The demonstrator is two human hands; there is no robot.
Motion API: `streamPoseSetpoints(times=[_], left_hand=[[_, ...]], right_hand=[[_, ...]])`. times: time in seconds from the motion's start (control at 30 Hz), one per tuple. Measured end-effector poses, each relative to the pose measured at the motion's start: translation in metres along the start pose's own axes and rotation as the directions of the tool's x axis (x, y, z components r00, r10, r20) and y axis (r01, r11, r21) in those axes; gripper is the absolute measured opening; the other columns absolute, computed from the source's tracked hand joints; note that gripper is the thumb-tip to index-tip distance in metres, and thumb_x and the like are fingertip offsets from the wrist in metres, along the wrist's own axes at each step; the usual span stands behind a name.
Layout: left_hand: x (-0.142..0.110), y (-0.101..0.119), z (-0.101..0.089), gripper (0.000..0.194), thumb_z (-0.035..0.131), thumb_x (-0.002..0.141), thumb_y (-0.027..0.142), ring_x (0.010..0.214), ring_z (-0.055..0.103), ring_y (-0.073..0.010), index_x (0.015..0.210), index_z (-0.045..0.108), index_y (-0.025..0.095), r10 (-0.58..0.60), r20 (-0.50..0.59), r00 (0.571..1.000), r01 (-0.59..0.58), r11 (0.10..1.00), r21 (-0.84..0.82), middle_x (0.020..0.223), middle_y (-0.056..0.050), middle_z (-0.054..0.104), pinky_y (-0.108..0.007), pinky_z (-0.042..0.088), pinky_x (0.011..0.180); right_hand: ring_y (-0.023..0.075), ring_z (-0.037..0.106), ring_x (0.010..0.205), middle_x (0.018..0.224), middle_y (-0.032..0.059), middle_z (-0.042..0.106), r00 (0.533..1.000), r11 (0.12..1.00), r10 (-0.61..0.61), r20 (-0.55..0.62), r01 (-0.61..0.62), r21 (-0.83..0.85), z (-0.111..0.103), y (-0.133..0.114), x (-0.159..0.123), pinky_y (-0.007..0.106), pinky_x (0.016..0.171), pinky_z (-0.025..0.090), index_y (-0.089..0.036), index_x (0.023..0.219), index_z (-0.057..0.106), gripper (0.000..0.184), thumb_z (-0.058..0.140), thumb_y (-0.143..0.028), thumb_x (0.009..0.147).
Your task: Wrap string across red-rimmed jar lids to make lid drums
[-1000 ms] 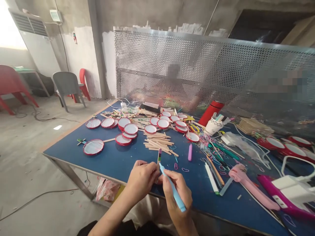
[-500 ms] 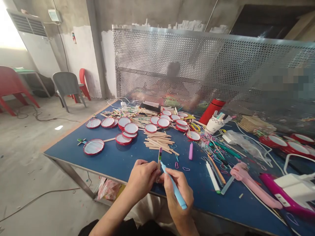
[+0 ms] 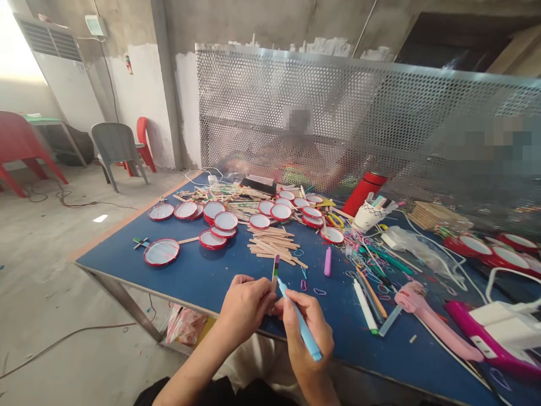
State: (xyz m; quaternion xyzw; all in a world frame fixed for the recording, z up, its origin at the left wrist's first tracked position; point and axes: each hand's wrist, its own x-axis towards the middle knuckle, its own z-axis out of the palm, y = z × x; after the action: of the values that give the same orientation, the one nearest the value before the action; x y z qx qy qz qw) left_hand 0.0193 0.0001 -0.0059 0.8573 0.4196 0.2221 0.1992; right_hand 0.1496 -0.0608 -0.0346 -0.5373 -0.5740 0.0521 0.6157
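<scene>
My left hand (image 3: 249,301) is closed around the lower part of a wooden craft stick (image 3: 275,272), which points up and away from me. Purple, dark and green bands colour its upper end. Held like a pen in my right hand (image 3: 310,330), a light blue marker (image 3: 307,336) has its tip at the stick, just below the green band. Beyond my hands lies a loose pile of plain craft sticks (image 3: 274,243). A capped purple marker (image 3: 328,261) rests to the right of it.
Several red-rimmed white discs (image 3: 161,252) are spread over the blue table (image 3: 122,256). On the right are a pen cup (image 3: 368,215), a red bottle (image 3: 364,193), a pink glue gun (image 3: 439,324) and tangled rubber bands. A perforated metal screen (image 3: 253,90) stands behind; a person sits beyond it.
Both hands keep almost the same place. The blue marker's tip has shifted very slightly along the stick; the view has moved a little.
</scene>
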Motion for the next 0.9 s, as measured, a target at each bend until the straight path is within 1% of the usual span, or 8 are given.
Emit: streamPoseSetpoints(times=[0.07,0.17,0.27,0.33,0.47,0.67,0.83,0.9], left_hand=[[-0.0003,0.0001,0.0000,0.026,0.046,0.097,0.020,0.070,0.065,-0.0156,0.073,0.055,0.021,0.000,-0.002,1.000,0.000,1.000,0.009,0.068,0.002,0.070,-0.031,0.045,0.087],[-0.0009,0.0003,-0.0005,0.025,0.046,0.097,0.022,0.072,0.065,-0.0162,0.075,0.056,0.021,0.004,-0.005,1.000,-0.004,1.000,0.000,0.070,0.002,0.071,-0.031,0.045,0.086],[-0.0010,0.0002,-0.0007,0.026,0.044,0.098,0.022,0.070,0.064,-0.0160,0.075,0.055,0.021,0.007,-0.003,1.000,-0.007,1.000,-0.021,0.067,0.003,0.070,-0.031,0.045,0.085],[-0.0009,-0.0002,-0.0005,0.027,0.043,0.098,0.022,0.068,0.064,-0.0157,0.073,0.054,0.021,0.004,-0.002,1.000,-0.004,1.000,-0.024,0.066,0.003,0.069,-0.032,0.045,0.085],[-0.0011,-0.0006,-0.0005,0.027,0.044,0.096,0.021,0.067,0.063,-0.0151,0.071,0.054,0.021,0.007,-0.011,1.000,-0.007,1.000,-0.014,0.066,0.002,0.069,-0.032,0.045,0.085],[-0.0010,0.0014,-0.0021,0.026,0.044,0.097,0.023,0.073,0.065,-0.0176,0.074,0.056,0.022,0.000,-0.020,1.000,-0.001,1.000,-0.031,0.068,0.002,0.071,-0.032,0.045,0.084],[-0.0011,0.0011,-0.0021,0.027,0.042,0.097,0.021,0.068,0.064,-0.0161,0.073,0.054,0.022,0.004,-0.002,1.000,-0.004,0.999,-0.037,0.068,0.002,0.070,-0.033,0.044,0.085],[-0.0014,0.0010,-0.0022,0.028,0.042,0.098,0.023,0.068,0.064,-0.0160,0.073,0.054,0.022,0.007,-0.003,1.000,-0.007,0.999,-0.041,0.068,0.003,0.070,-0.032,0.044,0.085]], right_hand=[[0.0164,0.073,0.063,0.078,0.0022,0.076,1.000,1.000,0.015,-0.010,-0.015,0.014,-0.0002,-0.0004,-0.0008,0.023,0.056,0.061,-0.020,0.096,0.065,0.012,0.055,-0.026,0.094],[0.0169,0.074,0.065,0.080,0.0027,0.076,0.999,1.000,0.015,0.039,-0.015,0.017,-0.0017,0.0002,-0.0013,0.025,0.059,0.062,-0.020,0.098,0.065,0.013,0.054,-0.027,0.095],[0.0160,0.074,0.067,0.082,0.0021,0.076,0.997,0.999,-0.048,0.063,0.048,-0.003,-0.0025,0.0009,-0.0001,0.025,0.062,0.062,-0.021,0.100,0.064,0.013,0.055,-0.027,0.095],[0.0152,0.073,0.065,0.081,0.0017,0.076,0.997,0.997,-0.068,0.039,0.069,-0.019,-0.0021,0.0004,0.0008,0.023,0.061,0.061,-0.020,0.099,0.064,0.012,0.056,-0.027,0.094],[0.0132,0.072,0.060,0.078,0.0002,0.075,0.999,1.000,-0.005,-0.032,0.006,0.016,-0.0004,-0.0018,0.0004,0.020,0.056,0.060,-0.021,0.098,0.063,0.010,0.054,-0.025,0.095],[0.0168,0.073,0.065,0.080,0.0032,0.076,0.999,1.000,-0.002,0.049,0.001,0.015,-0.0006,-0.0003,-0.0013,0.026,0.060,0.062,-0.020,0.098,0.065,0.014,0.055,-0.029,0.095],[0.0168,0.074,0.065,0.080,0.0032,0.077,0.998,0.998,0.056,0.024,-0.057,0.022,-0.0006,0.0015,-0.0022,0.025,0.060,0.062,-0.020,0.098,0.065,0.014,0.054,-0.028,0.095],[0.0171,0.074,0.066,0.081,0.0029,0.077,0.998,0.999,0.038,0.040,-0.040,0.028,-0.0008,0.0019,-0.0026,0.026,0.061,0.062,-0.021,0.099,0.065,0.013,0.054,-0.028,0.095]])
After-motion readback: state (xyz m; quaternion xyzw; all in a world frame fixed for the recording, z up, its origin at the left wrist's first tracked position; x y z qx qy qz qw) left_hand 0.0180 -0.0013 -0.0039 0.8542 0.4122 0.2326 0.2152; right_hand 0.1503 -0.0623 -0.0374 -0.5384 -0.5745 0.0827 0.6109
